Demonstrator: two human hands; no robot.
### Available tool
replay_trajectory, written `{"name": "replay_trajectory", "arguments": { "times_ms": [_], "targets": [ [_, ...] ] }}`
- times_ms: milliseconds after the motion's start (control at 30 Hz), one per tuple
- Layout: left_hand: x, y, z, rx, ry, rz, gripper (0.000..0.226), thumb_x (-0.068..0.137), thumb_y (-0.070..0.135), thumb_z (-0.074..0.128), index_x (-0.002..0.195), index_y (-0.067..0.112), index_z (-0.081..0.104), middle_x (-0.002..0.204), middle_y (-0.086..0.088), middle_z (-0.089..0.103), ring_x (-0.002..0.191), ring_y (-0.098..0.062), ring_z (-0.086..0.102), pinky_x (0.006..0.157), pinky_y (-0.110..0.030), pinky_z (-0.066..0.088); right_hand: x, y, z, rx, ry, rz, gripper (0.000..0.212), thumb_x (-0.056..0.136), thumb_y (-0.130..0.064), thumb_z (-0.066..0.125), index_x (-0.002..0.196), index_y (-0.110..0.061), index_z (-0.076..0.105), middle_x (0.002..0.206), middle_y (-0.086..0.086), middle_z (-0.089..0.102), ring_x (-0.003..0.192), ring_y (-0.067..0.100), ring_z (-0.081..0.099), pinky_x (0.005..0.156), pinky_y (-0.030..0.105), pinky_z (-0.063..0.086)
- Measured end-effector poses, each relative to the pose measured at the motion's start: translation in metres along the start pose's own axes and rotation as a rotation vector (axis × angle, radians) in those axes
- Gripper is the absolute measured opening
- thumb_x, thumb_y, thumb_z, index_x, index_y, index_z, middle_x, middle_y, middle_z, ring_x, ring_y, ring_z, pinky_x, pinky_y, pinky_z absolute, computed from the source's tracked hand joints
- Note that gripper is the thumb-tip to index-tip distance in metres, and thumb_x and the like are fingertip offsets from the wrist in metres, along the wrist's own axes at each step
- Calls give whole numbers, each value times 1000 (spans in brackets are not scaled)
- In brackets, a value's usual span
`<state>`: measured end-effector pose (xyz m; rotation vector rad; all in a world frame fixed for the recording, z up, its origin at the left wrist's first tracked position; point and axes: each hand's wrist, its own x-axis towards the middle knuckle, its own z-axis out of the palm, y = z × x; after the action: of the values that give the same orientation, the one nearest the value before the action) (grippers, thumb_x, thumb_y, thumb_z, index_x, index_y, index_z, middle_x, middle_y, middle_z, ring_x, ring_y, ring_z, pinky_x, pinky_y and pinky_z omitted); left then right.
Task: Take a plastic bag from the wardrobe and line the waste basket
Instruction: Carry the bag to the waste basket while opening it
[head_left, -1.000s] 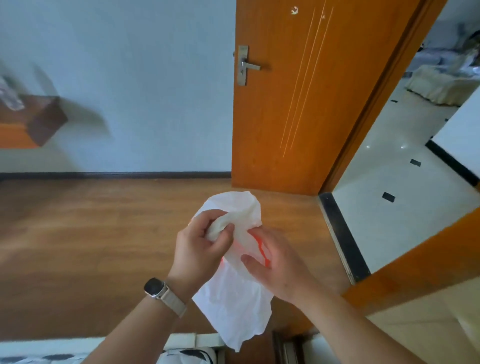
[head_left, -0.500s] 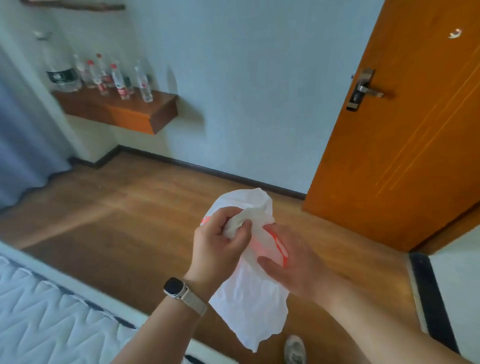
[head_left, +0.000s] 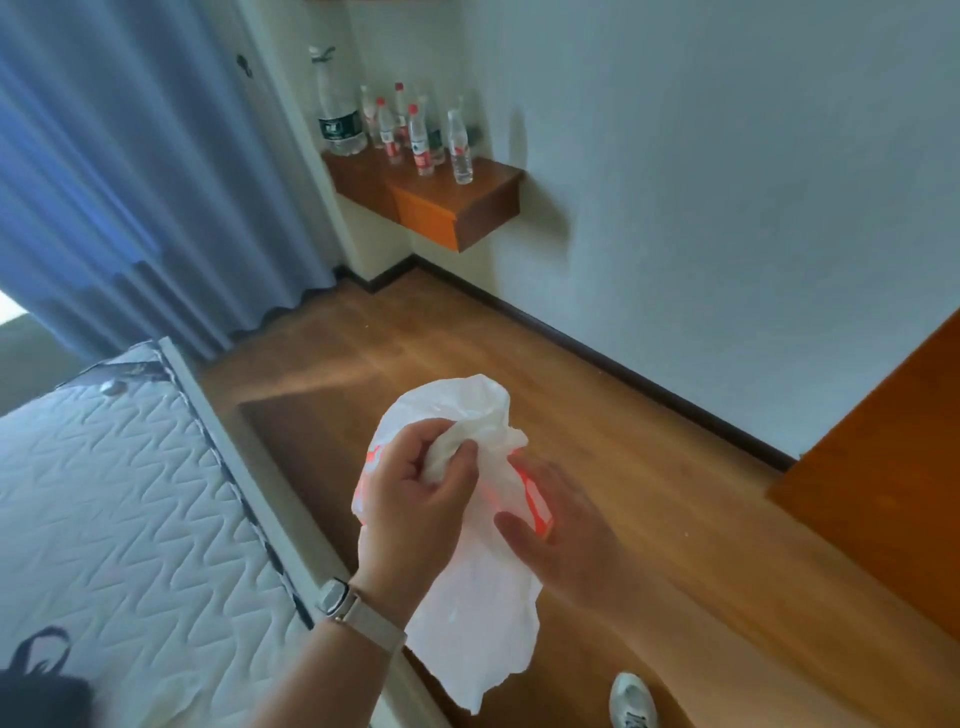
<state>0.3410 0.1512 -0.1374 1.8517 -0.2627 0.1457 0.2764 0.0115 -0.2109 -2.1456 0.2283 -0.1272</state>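
Bag (head_left: 483, 597), now beside mattress (head_left: 130, 493), between hands (head_left: 415, 499) (head_left: 566, 535)

Pale plain wall (head_left: 727, 182) with dark skirting board (head_left: 623, 361) along its foot, over brown wood floor (head_left: 649, 467). Blue curtain (head_left: 130, 182) hanging at left, daylight at its lower edge. Wall-mounted wooden shelf (head_left: 457, 208) near the corner, bearing clear water bottles (head_left: 418, 137). Quilted white mattress (head_left: 114, 493) at lower left; orange-brown door (head_left: 893, 493) at right.
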Motion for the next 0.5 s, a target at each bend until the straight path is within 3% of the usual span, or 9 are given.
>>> {"name": "replay_trajectory", "arguments": {
  "times_ms": [100, 233, 400, 500],
  "targets": [
    [16, 14, 52, 35, 24, -5, 12, 78, 31, 67, 85, 40, 64, 83, 20, 67, 80, -7, 65, 69, -28, 54, 23, 27, -36, 22, -10, -43, 59, 85, -71, 45, 138, -52, 27, 142, -27, 39, 123, 5, 47, 101, 34, 49],
    [34, 33, 113, 73, 28, 9, 37, 84, 14, 71, 78, 49, 63, 81, 23, 66, 79, -5, 63, 66, -16, 50, 51, 61, -80, 44, -42, -28, 60, 86, -72, 44, 139, -56, 21, 145, -30, 35, 128, 5, 44, 103, 38, 48],
    [55, 44, 157, 88, 18, 27, 19, 83, 23, 70, 81, 41, 62, 81, 20, 66, 78, -6, 63, 65, -15, 51, 80, 87, -116, 53, -17, -27, 62, 84, -75, 42, 140, -51, 29, 143, -29, 38, 127, 5, 46, 103, 40, 49],
    [64, 50, 169, 93, -1, 28, 23, 84, 18, 70, 84, 40, 62, 80, 17, 66, 78, -7, 63, 65, -17, 52, 90, 91, -132, 69, -16, -43, 59, 85, -73, 45, 138, -49, 33, 140, -28, 41, 122, 5, 50, 99, 40, 53]
  ]
}}
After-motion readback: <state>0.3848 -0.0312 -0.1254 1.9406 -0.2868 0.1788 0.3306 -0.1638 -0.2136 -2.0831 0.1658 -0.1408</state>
